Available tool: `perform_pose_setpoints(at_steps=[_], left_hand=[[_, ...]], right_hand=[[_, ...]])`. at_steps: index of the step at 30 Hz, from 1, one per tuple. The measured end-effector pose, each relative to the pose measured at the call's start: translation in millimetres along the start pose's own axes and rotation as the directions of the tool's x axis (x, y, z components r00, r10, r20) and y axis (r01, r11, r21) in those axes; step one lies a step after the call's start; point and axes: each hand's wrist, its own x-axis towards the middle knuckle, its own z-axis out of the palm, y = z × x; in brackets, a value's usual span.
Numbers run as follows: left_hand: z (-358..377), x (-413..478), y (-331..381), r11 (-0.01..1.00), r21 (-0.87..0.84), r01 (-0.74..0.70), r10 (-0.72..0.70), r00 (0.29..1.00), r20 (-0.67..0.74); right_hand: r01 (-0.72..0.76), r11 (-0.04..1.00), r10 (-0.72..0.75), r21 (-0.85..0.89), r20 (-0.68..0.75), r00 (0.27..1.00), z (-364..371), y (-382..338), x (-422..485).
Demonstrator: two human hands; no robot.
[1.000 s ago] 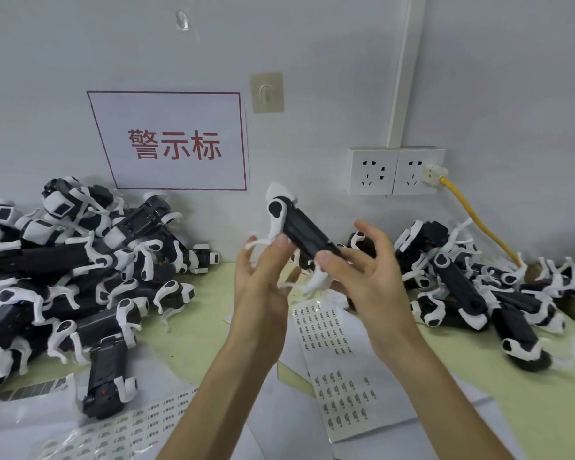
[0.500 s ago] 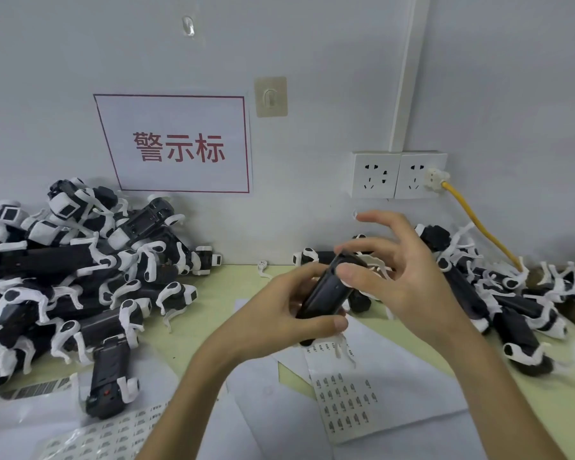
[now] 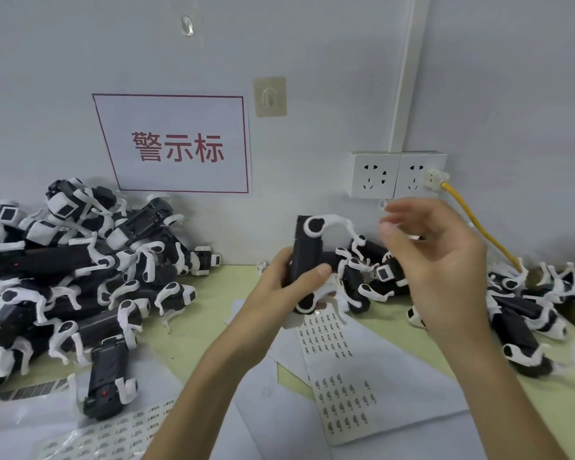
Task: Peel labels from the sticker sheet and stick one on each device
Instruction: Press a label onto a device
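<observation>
My left hand (image 3: pixel 291 283) grips a black device with white legs (image 3: pixel 307 247) and holds it upright above the table. Its thumb lies across the device's lower front. My right hand (image 3: pixel 435 260) hovers just right of the device with fingers loosely spread and blurred, touching nothing that I can see. Below the hands lies a white sticker sheet (image 3: pixel 352 376) with rows of small labels, several gone from its middle. A second label sheet (image 3: pixel 113 436) lies at the bottom left.
A big heap of black-and-white devices (image 3: pixel 73 280) fills the left side, one device (image 3: pixel 108 381) lying apart near the front. Another heap (image 3: pixel 518 307) sits at the right. On the wall are a red-lettered sign (image 3: pixel 176 144), sockets (image 3: pixel 397 174) and a yellow cable (image 3: pixel 478 227).
The left hand has turned the device from lying slanted to standing upright. The right hand has let go of it and moved off to the right, fingers spread.
</observation>
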Motion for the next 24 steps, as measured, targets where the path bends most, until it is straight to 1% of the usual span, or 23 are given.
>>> perform_pose_setpoints(at_steps=[1, 3, 4, 5, 6, 8, 10, 16, 24], left_hand=[[0, 0, 1, 1.0, 0.004, -0.022, 0.022, 1.0, -0.015], [1, 1, 1, 0.997, 0.023, -0.07, 0.07, 0.997, -0.026], [2, 1, 1, 0.995, 0.031, -0.09, 0.091, 0.995, -0.032], [4, 1, 1, 0.993, 0.043, -0.11, 0.112, 0.993, -0.042], [5, 1, 1, 0.989, 0.059, -0.135, 0.138, 0.989, -0.053], [9, 0, 0, 0.979, 0.101, -0.18, 0.187, 0.979, -0.075], [12, 0, 0, 0.972, 0.128, -0.199, 0.211, 0.974, -0.088], [18, 0, -3, 0.962, 0.159, -0.222, 0.238, 0.966, -0.095], [24, -1, -3, 0.938, 0.229, -0.259, 0.285, 0.955, -0.088]], right_hand=[[-0.032, 0.996, 0.029, 0.088, 0.033, 0.999, -1, -5, 1], [-0.146, 0.966, 0.102, 0.212, 0.205, 0.973, 0, -15, 0], [-0.209, 0.952, 0.137, 0.224, 0.3, 0.944, 2, -18, -1], [-0.259, 0.941, 0.167, 0.22, 0.366, 0.916, 5, -19, -2], [-0.291, 0.933, 0.192, 0.213, 0.39, 0.901, 8, -18, -4], [-0.333, 0.917, 0.242, 0.22, 0.356, 0.902, 15, -15, -7], [-0.339, 0.917, 0.266, 0.21, 0.313, 0.912, 20, -13, -10], [-0.314, 0.94, 0.271, 0.136, 0.264, 0.926, 23, -12, -12], [-0.255, 0.966, 0.254, -0.033, 0.261, 0.931, 25, -12, -12]])
